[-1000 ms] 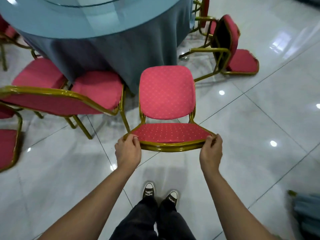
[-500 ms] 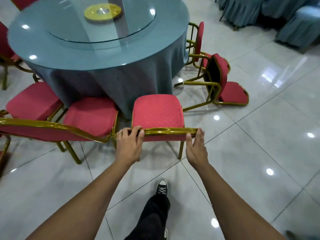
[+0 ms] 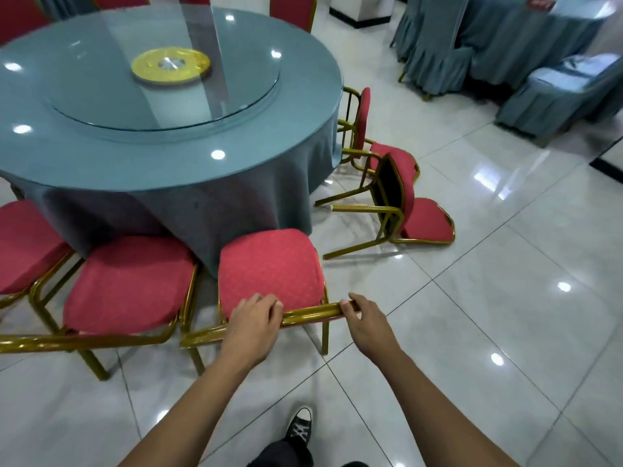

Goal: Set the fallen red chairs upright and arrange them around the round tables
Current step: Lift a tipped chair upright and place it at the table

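Observation:
A red chair (image 3: 269,264) with a gold frame stands upright at the near edge of the round table (image 3: 141,153), its seat toward the blue cloth. My left hand (image 3: 254,318) grips the top rail of its backrest, fingers curled over the rail. My right hand (image 3: 365,318) holds the rail's right end. A fallen red chair (image 3: 404,203) lies on its back on the floor to the right of the table. Behind it a second fallen chair (image 3: 364,126) lies close to the cloth.
Two more upright red chairs (image 3: 128,284) stand to the left along the table edge. A glass turntable with a gold hub (image 3: 170,65) tops the table. Blue-covered furniture (image 3: 556,92) stands at the far right. My shoe (image 3: 300,428) is on the white tiled floor.
The chair rose from tipped on its back to standing on its legs, and moved in toward the table. Both hands stayed on the backrest rail. I stepped forward.

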`<state>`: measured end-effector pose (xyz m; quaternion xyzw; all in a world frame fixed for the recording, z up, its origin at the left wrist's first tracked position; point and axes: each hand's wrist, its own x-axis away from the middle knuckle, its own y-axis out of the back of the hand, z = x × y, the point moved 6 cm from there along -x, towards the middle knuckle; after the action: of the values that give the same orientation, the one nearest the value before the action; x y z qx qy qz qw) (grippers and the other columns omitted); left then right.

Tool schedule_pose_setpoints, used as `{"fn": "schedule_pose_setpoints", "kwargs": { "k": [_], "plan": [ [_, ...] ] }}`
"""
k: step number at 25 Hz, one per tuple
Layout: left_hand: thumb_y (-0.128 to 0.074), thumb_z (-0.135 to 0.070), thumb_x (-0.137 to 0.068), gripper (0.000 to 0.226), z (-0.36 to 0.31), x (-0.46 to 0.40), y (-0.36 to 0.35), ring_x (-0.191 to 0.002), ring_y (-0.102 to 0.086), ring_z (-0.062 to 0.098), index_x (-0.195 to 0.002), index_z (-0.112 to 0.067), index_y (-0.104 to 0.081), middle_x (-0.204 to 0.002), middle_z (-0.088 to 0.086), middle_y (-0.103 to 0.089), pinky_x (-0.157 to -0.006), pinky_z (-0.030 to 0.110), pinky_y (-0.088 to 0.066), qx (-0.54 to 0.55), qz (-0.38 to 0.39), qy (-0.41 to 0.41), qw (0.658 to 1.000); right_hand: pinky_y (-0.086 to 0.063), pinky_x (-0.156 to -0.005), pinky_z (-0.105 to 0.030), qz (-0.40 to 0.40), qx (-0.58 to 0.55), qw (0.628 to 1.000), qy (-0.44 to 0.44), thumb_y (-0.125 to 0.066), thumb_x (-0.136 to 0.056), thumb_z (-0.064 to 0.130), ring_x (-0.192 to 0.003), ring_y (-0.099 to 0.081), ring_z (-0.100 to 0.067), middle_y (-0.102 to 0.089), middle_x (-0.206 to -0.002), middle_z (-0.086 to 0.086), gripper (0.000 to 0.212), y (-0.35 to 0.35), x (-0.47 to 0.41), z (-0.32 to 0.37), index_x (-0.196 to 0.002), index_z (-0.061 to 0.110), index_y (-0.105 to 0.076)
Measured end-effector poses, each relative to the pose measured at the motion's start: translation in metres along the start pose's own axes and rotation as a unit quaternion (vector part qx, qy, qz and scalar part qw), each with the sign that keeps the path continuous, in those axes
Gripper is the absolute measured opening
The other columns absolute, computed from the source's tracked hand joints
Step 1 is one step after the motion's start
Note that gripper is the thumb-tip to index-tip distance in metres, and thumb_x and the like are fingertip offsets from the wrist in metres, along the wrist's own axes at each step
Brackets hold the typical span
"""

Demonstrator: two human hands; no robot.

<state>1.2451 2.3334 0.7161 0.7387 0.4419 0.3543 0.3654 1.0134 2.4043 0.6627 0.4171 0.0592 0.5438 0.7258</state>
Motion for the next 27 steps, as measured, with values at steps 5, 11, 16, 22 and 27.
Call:
{"fn": "schedule_pose_setpoints", "kwargs": {
  "k": [5,11,16,22,27],
  "plan": [
    [-0.042,-0.039,-0.101,0.016,-0.084,-0.041,-0.012,-0.094,-0.044,0.009,-0.105,-0.038,-0.057,-0.101,-0.016,-0.053,-0.085,0.032,-0.037,0.023,0.037,-0.09,0.995,-0.043,-0.099,-0.027,-0.044,-0.047,0.997,0.033,-0.05,-0.102,0.042,-0.121,-0.052,-0.006,-0.056,-0.134,0.01,0.038,0.048,-0.007,0.002,-0.139,0.034,-0.051],
    [-0.043,-0.039,-0.102,0.02,-0.185,-0.085,-0.022,-0.099,-0.046,0.007,-0.111,-0.036,-0.06,-0.106,-0.018,-0.055,-0.089,0.029,-0.044,0.027,0.032,-0.148,0.988,-0.045,-0.091,-0.02,-0.148,-0.138,0.979,0.03,-0.054,-0.102,0.031,-0.116,-0.057,-0.004,-0.059,-0.128,0.012,0.034,0.152,-0.04,-0.029,-0.135,0.034,-0.054],
    [-0.045,-0.039,-0.103,0.02,-0.305,-0.141,-0.054,-0.106,-0.046,0.003,-0.113,-0.036,-0.061,-0.109,-0.02,-0.054,-0.097,0.031,-0.046,0.047,0.04,-0.182,0.981,-0.052,-0.095,-0.029,-0.194,-0.18,0.964,0.022,-0.055,-0.101,0.028,-0.111,-0.059,-0.001,-0.061,-0.121,0.015,0.028,0.249,-0.081,-0.088,-0.127,0.037,-0.059],
    [-0.045,-0.041,-0.102,0.018,-0.459,-0.211,-0.102,-0.108,-0.047,0.0,-0.118,-0.042,-0.053,-0.109,-0.023,-0.053,-0.097,0.029,-0.046,0.055,0.033,-0.212,0.975,-0.047,-0.085,-0.016,-0.232,-0.177,0.956,0.039,-0.055,-0.1,0.026,-0.106,-0.055,0.011,-0.059,-0.113,0.024,0.027,0.386,-0.144,-0.149,-0.114,0.049,-0.058],
    [-0.048,-0.039,-0.102,0.015,-0.545,-0.262,-0.141,-0.107,-0.046,-0.001,-0.115,-0.043,-0.053,-0.108,-0.026,-0.05,-0.093,0.022,-0.043,0.059,0.043,-0.208,0.976,-0.045,-0.083,-0.016,-0.243,-0.198,0.949,0.031,-0.055,-0.1,0.025,-0.105,-0.055,0.011,-0.061,-0.109,0.026,0.024,0.469,-0.196,-0.199,-0.112,0.044,-0.062]
  ]
}}
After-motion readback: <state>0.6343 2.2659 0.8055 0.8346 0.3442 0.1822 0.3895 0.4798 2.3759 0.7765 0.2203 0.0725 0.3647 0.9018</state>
